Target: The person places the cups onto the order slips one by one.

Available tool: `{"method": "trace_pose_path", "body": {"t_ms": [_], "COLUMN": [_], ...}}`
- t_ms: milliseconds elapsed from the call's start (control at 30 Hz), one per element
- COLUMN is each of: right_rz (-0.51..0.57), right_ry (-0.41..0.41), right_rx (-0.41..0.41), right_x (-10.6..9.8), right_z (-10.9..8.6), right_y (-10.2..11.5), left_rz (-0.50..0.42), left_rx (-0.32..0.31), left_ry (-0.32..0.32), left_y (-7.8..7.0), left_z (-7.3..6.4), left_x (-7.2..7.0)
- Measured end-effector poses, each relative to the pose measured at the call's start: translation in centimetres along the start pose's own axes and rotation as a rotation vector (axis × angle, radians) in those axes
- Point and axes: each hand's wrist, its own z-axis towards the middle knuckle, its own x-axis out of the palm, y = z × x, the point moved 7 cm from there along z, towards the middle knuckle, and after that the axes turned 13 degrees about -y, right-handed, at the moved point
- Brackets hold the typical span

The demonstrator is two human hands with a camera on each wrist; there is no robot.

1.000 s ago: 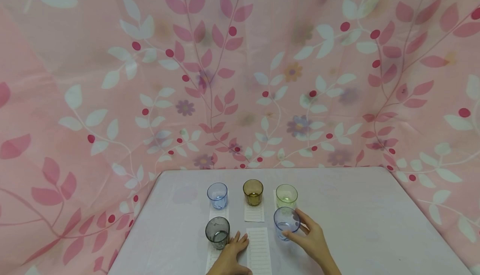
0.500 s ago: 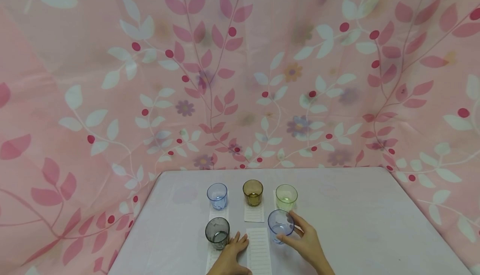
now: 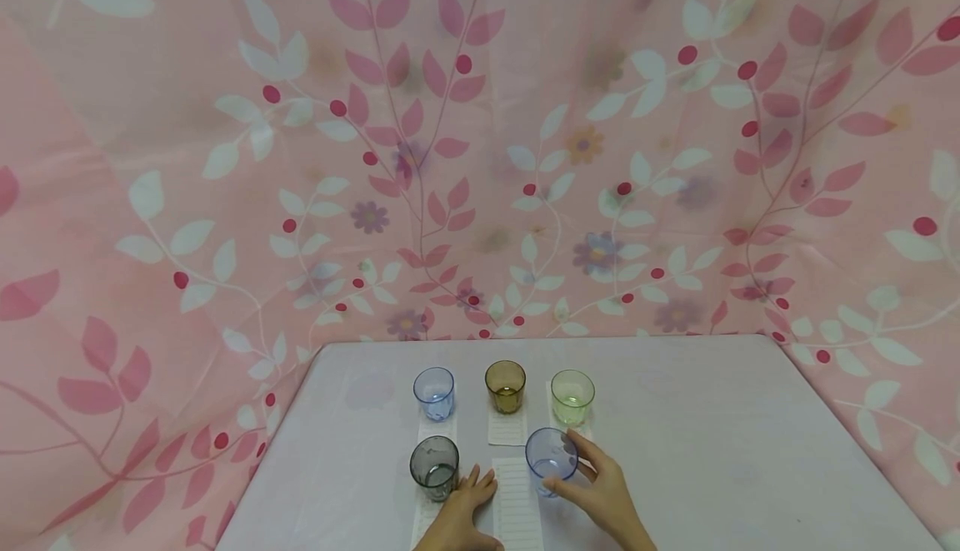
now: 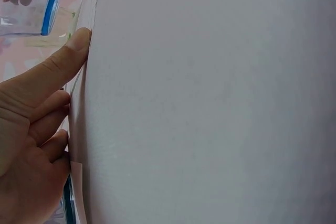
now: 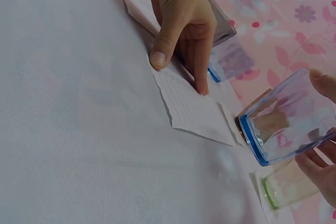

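Note:
My right hand (image 3: 602,488) grips a clear violet-blue drinking glass (image 3: 550,453) by its sides, thumb in front and fingers behind. In the right wrist view the glass (image 5: 289,119) is upright relative to the table, its thick blue base just off the cloth. My left hand (image 3: 463,511) rests on the table with fingers spread, its thumb and fingertips pressing at a lined paper strip (image 3: 517,497). Close to the left fingers stands a dark grey glass (image 3: 435,466) on another strip. The left wrist view shows the left hand (image 4: 37,108) low against the tabletop.
Behind, in a row, stand a light blue glass (image 3: 435,393), an amber glass (image 3: 506,388) and a pale green glass (image 3: 573,397), each with a paper strip under it. A white cloth covers the table (image 3: 727,451); a pink floral curtain (image 3: 480,142) hangs beyond its back edge.
My right hand has carried the violet-blue glass left and slightly nearer, from in front of the green glass to the edge of the middle strip. My left hand has stayed in place.

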Motion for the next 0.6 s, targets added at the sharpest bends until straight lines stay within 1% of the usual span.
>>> {"method": "trace_pose_path", "body": {"t_ms": [67, 267, 333, 467, 600], "right_rz": [0.005, 0.006, 0.006, 0.016, 0.027], "right_ry": [-0.001, 0.003, 0.013, 0.03, 0.029], "right_rx": [-0.008, -0.02, -0.01, 0.037, 0.069], "right_x": [0.2, 0.8, 1.1, 1.6, 2.0], "right_z": [-0.2, -0.6, -0.7, -0.8, -1.1], "right_y": [-0.1, -0.3, -0.4, -0.9, -1.3], "left_rz": [0.001, 0.007, 0.01, 0.02, 0.021], "left_rx": [-0.005, 0.016, 0.027, 0.033, 0.013], "left_ry": [0.0, -0.009, -0.013, -0.013, -0.001], "left_y": [0.0, 0.0, -0.1, -0.1, 0.0], "left_z": [0.0, 0.0, 0.0, 0.1, 0.1], "left_x": [0.0, 0.0, -0.1, 0.0, 0.0]}}
